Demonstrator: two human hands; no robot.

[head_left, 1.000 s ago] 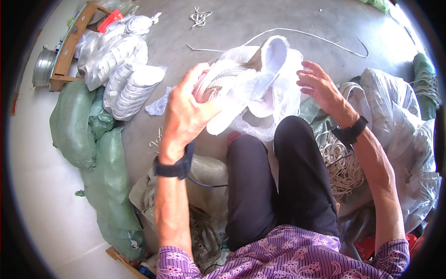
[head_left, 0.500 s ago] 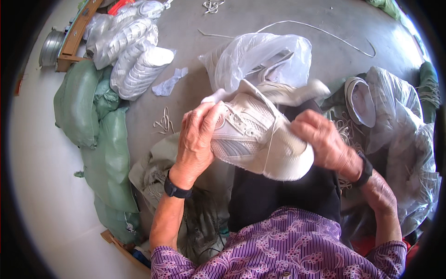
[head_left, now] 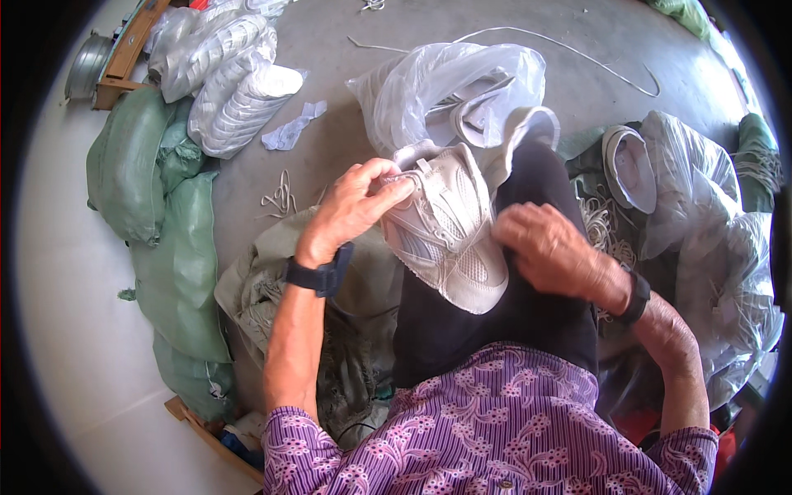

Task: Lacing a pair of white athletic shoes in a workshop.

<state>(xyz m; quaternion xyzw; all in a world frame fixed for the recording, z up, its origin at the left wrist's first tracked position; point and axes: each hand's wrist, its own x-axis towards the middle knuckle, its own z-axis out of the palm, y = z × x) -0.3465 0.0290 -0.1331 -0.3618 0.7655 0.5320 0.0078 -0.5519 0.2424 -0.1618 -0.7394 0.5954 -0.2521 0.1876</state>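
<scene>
A white and grey shoe upper, with mesh panels and lacing across its front, hangs above my lap with its toe pointing down. My left hand is closed on its upper left edge, thumb on top. At the upper's right side is my right hand, its fingers curled together and slightly blurred; what they pinch, if anything, is hidden. A pale cord crosses the front of the upper toward that hand. Another white shoe upper rests on my dark-trousered leg, just beyond.
Ahead lies an open clear plastic bag with white uppers inside. Loose white laces hang to the right, beside another upper and plastic bags. Green sacks and stacked wrapped uppers line the left.
The held upper has turned from sideways to toe-down and come closer over my lap. My right hand has shifted slightly left and down, staying at its right edge.
</scene>
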